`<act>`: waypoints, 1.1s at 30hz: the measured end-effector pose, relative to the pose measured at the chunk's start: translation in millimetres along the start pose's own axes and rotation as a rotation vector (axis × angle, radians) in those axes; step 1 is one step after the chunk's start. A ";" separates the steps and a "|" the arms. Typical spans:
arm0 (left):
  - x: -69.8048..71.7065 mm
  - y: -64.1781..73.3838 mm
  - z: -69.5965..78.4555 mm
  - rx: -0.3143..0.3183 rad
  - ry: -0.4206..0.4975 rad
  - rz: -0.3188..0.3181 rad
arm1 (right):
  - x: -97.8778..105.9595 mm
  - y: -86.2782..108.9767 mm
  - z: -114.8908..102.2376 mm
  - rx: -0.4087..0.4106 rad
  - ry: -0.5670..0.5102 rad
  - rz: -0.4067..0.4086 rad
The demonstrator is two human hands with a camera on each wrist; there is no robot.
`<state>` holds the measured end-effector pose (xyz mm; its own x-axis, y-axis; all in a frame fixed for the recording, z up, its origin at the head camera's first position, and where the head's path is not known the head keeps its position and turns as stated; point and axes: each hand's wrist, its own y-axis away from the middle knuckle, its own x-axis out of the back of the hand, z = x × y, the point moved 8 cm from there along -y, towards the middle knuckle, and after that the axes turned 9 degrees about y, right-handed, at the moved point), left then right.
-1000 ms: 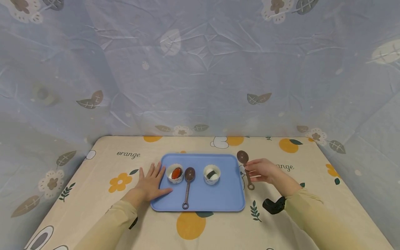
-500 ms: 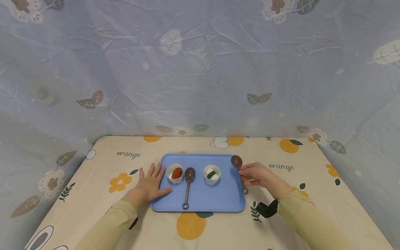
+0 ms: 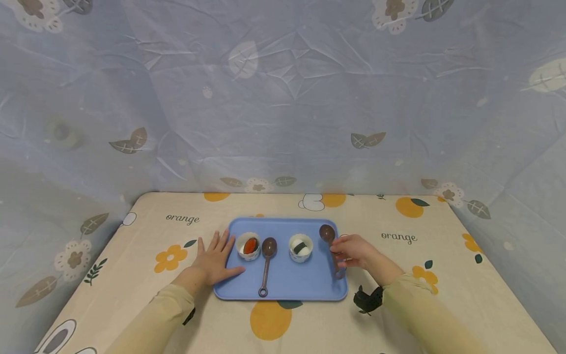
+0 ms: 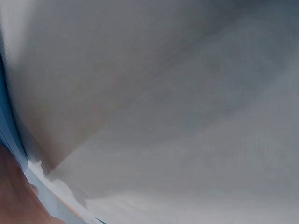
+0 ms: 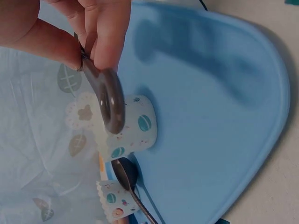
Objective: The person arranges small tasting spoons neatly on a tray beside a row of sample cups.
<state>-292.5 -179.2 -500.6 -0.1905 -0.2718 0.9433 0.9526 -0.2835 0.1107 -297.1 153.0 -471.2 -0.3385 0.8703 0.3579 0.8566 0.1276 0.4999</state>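
Note:
My left hand [image 3: 210, 263] rests with spread fingers on the left edge of a blue tray [image 3: 296, 290]. Over the tray's right side, my right hand [image 3: 355, 251] pinches the handle of a brown spoon [image 3: 327, 232], its bowl toward the far side. The right wrist view shows the handle's ringed end [image 5: 117, 102] above the tray, with a shadow below. A second brown spoon [image 3: 269, 247] lies on the tray between two white patterned cups. The left cup [image 3: 248, 256] holds a red-orange piece [image 3: 250, 245]; the right cup [image 3: 300, 258] holds a white piece with a dark band [image 3: 299, 247].
A cream tablecloth [image 3: 212, 324] with orange prints covers the table under the tray. Behind it hangs a grey-blue patterned cloth [image 3: 283, 123], which also runs along both sides. A black strap piece [image 3: 368, 299] hangs at the right wrist.
My right hand has carried the brown spoon leftward and slightly nearer, from beside the tray's right edge to over its right side. The left hand, cups and other spoon have stayed put.

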 end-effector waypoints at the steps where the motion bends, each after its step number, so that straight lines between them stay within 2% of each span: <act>1: 0.3 0.2 0.5 -0.002 0.002 0.005 | -1.2 -0.3 0.3 0.000 -0.001 0.002; 8: 4.2 2.6 4.5 0.015 0.003 -0.018 | -7.1 -2.4 2.7 -0.014 -0.006 0.019; 15: 0.8 1.7 2.1 0.007 0.006 0.011 | -11.8 -7.9 8.1 -0.028 -0.023 0.014; 22: -2.9 -0.7 -1.7 -0.001 0.012 0.029 | -14.8 -8.2 12.8 -0.060 0.006 0.038; 33: -1.4 0.1 -0.6 0.004 0.011 0.006 | -18.4 -8.6 17.0 -0.076 0.007 0.044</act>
<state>-292.3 -179.4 -502.1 -0.1874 -0.2835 0.9405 0.9547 -0.2779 0.1065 -291.7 144.0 -495.4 -0.3040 0.8707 0.3865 0.8389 0.0524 0.5417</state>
